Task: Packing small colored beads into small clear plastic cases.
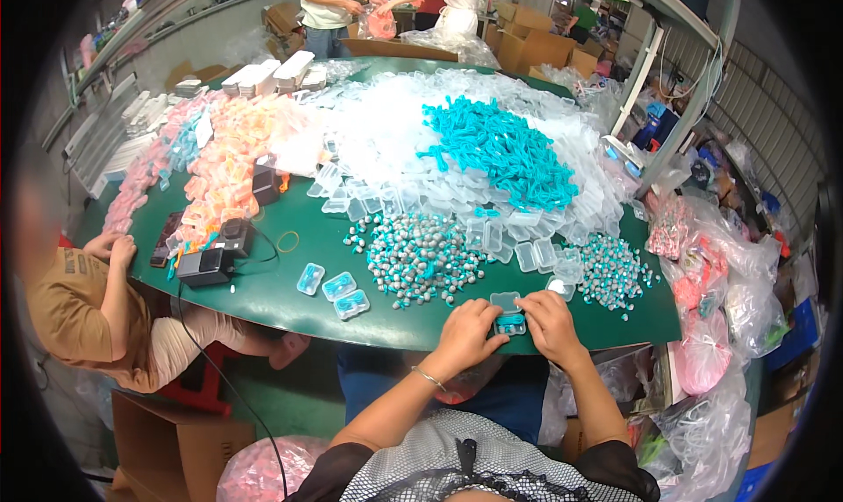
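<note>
At the near edge of the green table, a small clear plastic case (508, 303) stands with its lid up and a teal piece in its lower half. My left hand (467, 333) holds its left side, fingers curled against it. On the right side my right hand (550, 325) grips the same case, fingertips by the lid. Just beyond lies a heap of small grey-and-teal rounded pieces (421, 258), with a smaller heap of similar pieces (610, 269) to the right. Left of my hands are several filled clear cases, one of them a closed case (351, 304).
Empty clear cases (378, 129) cover the table's far part, with a teal heap (500, 151) on top. Orange and pink pieces (233, 142) and black boxes (206, 267) lie left, near a seated person (88, 318). Plastic bags (702, 353) crowd the right; a metal post (694, 107) rises there.
</note>
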A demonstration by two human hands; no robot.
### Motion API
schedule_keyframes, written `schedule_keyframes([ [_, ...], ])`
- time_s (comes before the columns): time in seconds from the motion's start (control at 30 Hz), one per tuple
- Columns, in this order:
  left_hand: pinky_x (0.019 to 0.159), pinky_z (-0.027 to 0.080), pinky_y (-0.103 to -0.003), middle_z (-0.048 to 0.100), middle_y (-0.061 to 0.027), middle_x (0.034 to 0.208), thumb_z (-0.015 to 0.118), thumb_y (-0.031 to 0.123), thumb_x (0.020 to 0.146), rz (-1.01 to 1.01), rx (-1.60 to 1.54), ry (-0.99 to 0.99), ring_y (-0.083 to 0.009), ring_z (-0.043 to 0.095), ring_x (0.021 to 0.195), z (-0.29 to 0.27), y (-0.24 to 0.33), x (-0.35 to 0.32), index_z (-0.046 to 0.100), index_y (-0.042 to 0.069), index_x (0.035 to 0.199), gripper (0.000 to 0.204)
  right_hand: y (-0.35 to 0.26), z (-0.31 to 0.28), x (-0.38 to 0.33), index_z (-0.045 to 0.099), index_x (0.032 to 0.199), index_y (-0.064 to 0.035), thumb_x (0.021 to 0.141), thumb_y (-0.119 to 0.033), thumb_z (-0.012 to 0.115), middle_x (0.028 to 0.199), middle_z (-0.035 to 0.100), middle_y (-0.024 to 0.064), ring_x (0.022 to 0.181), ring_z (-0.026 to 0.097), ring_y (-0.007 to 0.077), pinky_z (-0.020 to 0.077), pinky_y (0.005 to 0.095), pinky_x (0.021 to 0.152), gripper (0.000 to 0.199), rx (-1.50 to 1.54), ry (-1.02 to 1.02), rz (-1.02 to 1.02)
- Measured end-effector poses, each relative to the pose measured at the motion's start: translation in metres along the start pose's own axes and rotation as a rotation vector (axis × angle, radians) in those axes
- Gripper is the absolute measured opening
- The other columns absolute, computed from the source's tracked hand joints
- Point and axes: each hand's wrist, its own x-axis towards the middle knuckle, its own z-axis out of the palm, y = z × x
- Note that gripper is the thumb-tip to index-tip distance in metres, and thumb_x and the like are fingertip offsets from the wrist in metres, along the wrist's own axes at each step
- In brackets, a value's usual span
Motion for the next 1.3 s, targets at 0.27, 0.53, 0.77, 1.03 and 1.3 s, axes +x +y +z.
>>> schedule_keyframes([
  [0.27,0.082,0.047,-0.043,0.059,-0.0115,0.1,0.08,0.029,0.075,0.012,0.0,0.002,-0.0324,0.058,0.097,0.001,0.0,-0.001,0.063,0.006,0.108,0.043,0.016,0.008,0.021,0.065,0.105,-0.0049,0.079,-0.008,0.072,0.101,0.063,0.0108,0.098,0.06,0.0308,0.0471,0.0427,0.081,0.026,-0.143,-0.1,0.112],
  [0.53,0.082,0.047,-0.043,0.06,-0.0117,0.097,0.079,0.027,0.077,-0.089,-0.115,0.012,-0.0335,0.058,0.096,-0.005,0.008,0.001,0.056,0.006,0.12,0.053,0.022,0.007,0.01,0.064,0.1,-0.0009,0.079,-0.003,0.074,0.095,0.064,0.0147,0.081,0.065,0.0318,0.0524,0.0387,0.07,0.023,0.11,-0.011,0.133],
  [0.77,0.082,0.046,-0.041,0.059,-0.0107,0.102,0.076,0.024,0.08,0.039,-0.01,0.023,-0.0308,0.058,0.097,-0.007,0.007,0.0,0.056,0.008,0.123,0.05,0.005,-0.001,-0.009,0.065,0.102,-0.0015,0.076,-0.007,0.079,0.103,0.066,0.0151,0.089,0.066,0.03,0.0548,0.0372,0.076,0.031,0.223,0.012,0.07],
  [1.03,0.078,0.047,-0.042,0.058,-0.0099,0.1,0.066,0.026,0.091,0.048,-0.008,0.033,-0.0311,0.06,0.091,0.003,0.002,0.001,0.062,0.008,0.108,0.026,0.005,0.014,-0.019,0.065,0.104,-0.0001,0.076,-0.004,0.076,0.102,0.067,0.0151,0.092,0.066,0.0296,0.054,0.0361,0.079,0.03,0.196,0.07,0.06],
  [1.3,0.069,0.05,-0.044,0.056,-0.0125,0.091,0.066,0.025,0.09,0.034,-0.122,-0.013,-0.0341,0.061,0.083,-0.003,0.002,-0.002,0.062,0.005,0.094,0.021,0.003,0.018,-0.022,0.066,0.1,-0.0013,0.078,-0.003,0.073,0.095,0.067,0.0136,0.083,0.066,0.0273,0.052,0.0335,0.073,0.023,0.355,0.029,0.186],
])
